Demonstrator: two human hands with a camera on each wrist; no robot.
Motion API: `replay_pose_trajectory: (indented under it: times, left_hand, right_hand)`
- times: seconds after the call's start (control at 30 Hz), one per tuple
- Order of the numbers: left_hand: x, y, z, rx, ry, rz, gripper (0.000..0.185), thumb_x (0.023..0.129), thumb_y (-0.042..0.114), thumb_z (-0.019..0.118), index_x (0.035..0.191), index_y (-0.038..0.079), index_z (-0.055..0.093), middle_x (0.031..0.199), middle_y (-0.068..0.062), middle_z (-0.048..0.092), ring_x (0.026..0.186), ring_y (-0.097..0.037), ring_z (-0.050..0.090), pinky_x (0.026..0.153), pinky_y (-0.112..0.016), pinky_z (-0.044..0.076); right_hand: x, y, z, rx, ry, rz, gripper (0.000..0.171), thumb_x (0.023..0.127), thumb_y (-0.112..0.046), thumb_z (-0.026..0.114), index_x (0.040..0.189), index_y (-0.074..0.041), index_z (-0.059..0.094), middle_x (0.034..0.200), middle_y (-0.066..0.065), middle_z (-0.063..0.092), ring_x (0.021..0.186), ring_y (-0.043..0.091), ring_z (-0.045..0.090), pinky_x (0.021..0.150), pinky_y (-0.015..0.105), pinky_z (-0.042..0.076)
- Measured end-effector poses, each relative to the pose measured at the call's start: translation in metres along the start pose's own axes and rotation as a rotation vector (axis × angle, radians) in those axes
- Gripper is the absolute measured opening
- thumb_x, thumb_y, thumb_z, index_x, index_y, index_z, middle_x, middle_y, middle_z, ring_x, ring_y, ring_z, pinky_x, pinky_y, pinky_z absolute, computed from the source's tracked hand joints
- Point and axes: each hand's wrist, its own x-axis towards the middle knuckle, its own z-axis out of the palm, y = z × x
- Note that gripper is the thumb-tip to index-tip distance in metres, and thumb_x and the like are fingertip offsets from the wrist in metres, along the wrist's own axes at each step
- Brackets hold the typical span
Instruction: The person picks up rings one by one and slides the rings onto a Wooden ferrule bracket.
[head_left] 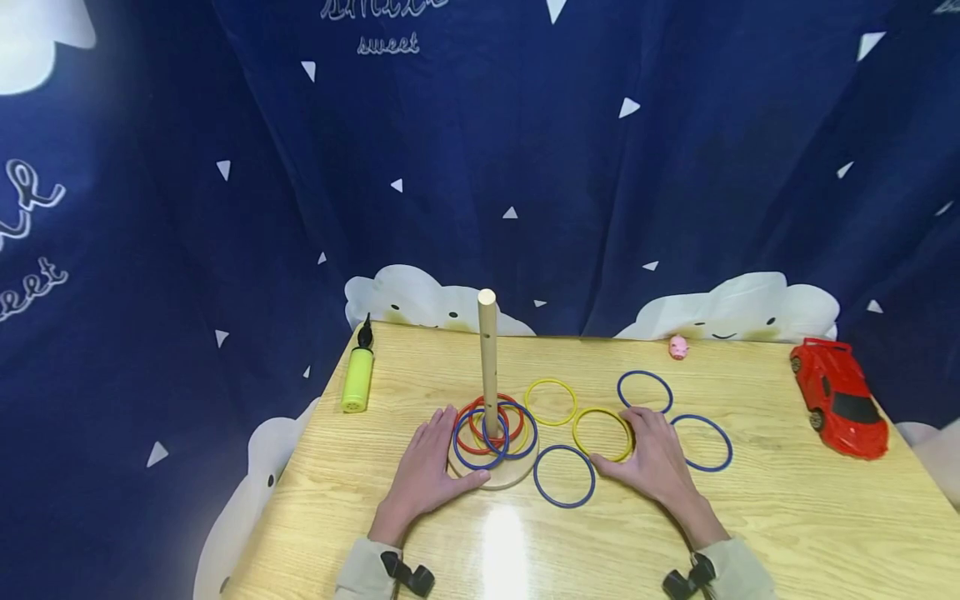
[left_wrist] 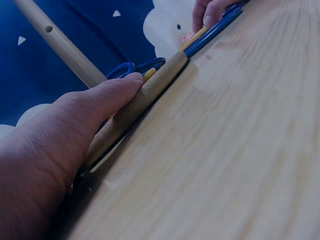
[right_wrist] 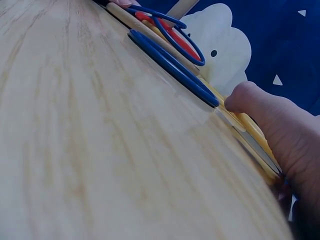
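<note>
Wooden table (head_left: 750, 517) nearest: the left hand (head_left: 429, 468) lies flat, fingers relaxed, thumb against the round base (head_left: 507, 477) of the peg (head_left: 488, 358), while the right hand (head_left: 654, 457) rests open over a yellow ring's (head_left: 600, 433) edge, a blue ring (head_left: 564, 476) between the hands. Red, blue and yellow rings (head_left: 495, 427) sit stacked on the base, loose rings lying beyond. Farther back lie a pump (head_left: 357, 375), pink toy (head_left: 678, 347), red car (head_left: 838, 397) and blue curtain (head_left: 525, 150).

Beige sleeves (head_left: 360, 567) (black wrist straps (head_left: 408, 575))
</note>
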Motion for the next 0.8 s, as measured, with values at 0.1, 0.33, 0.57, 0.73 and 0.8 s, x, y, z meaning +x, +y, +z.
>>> replay_pose_trajectory:
  times: [0.1,0.33,0.57,0.73,0.8]
  left_hand:
    - [0.0,0.0,0.0,0.002,0.004,0.002,0.126,0.08,0.091,0.056,0.167,0.005,0.022,0.172,-0.011,0.027,0.16,-0.027,0.02,0.13,-0.048,0.02]
    - [0.0,0.001,0.0,-0.006,-0.015,-0.01,0.127,0.079,0.091,0.055,0.167,0.007,0.02,0.173,-0.009,0.025,0.161,-0.026,0.018,0.13,-0.046,0.017]
    - [0.001,0.0,0.001,-0.002,-0.046,-0.034,0.128,0.079,0.093,0.053,0.169,0.01,0.015,0.174,-0.006,0.021,0.162,-0.02,0.012,0.131,-0.041,0.013]
    - [0.001,-0.001,0.001,0.006,-0.043,-0.028,0.128,0.079,0.093,0.053,0.168,0.01,0.015,0.174,-0.007,0.021,0.161,-0.022,0.013,0.131,-0.042,0.014]
    - [0.001,-0.001,0.0,0.007,-0.045,-0.029,0.128,0.079,0.093,0.053,0.169,0.01,0.014,0.174,-0.007,0.021,0.161,-0.022,0.014,0.131,-0.042,0.013]
  right_hand:
    - [0.0,-0.001,0.0,0.009,-0.005,0.004,0.087,0.06,-0.058,0.093,0.12,0.0,0.069,0.121,0.016,0.063,0.113,0.038,0.055,0.097,0.057,0.043]
    - [0.001,-0.005,-0.004,0.028,-0.023,0.014,0.088,0.063,-0.058,0.093,0.123,0.001,0.068,0.124,0.018,0.065,0.116,0.04,0.056,0.098,0.058,0.045]
    - [0.003,-0.012,-0.009,0.042,-0.027,-0.009,0.088,0.062,-0.055,0.094,0.121,0.003,0.067,0.122,0.02,0.066,0.115,0.041,0.059,0.096,0.057,0.048]
    - [0.011,-0.023,-0.02,0.061,-0.005,-0.054,0.086,0.06,-0.048,0.096,0.119,0.007,0.066,0.118,0.023,0.066,0.112,0.043,0.058,0.096,0.056,0.047]
    - [0.015,-0.028,-0.026,0.066,0.007,-0.08,0.086,0.059,-0.046,0.096,0.118,0.008,0.066,0.118,0.024,0.066,0.113,0.044,0.057,0.096,0.056,0.047]
